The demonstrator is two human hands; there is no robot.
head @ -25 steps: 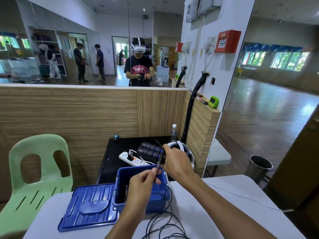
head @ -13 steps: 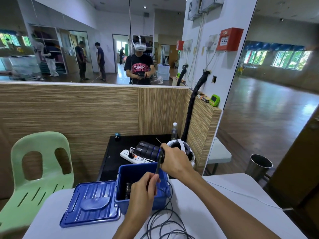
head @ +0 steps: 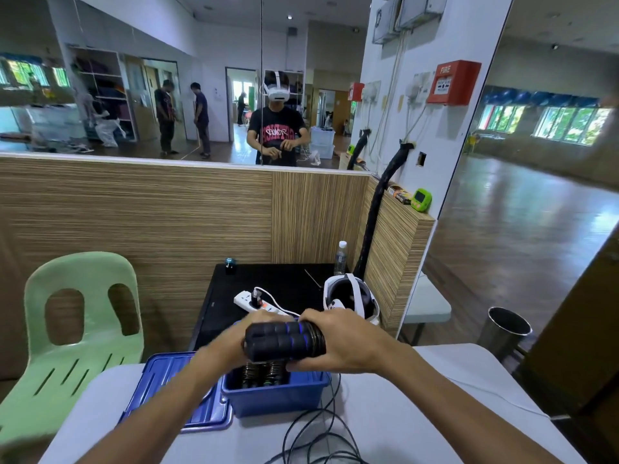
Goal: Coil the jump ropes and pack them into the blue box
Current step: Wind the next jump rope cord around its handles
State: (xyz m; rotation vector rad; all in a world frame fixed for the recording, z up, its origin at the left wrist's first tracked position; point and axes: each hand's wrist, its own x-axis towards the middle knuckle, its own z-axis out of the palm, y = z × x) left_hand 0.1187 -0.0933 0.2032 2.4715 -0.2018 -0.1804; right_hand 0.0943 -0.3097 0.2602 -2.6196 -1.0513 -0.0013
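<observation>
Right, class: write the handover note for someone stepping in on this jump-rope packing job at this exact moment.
Left hand and right hand: both grip the bundle of black foam jump-rope handles, held level above the open blue plastic box.
Box: on the pale table, some spring-ended handles already inside; its blue lid lies beside it on the left.
Done: earlier ropes packed.
Left: the thin black cord lies loose on the table; coil it, lower the bundle in, and probably fit the lid.
</observation>
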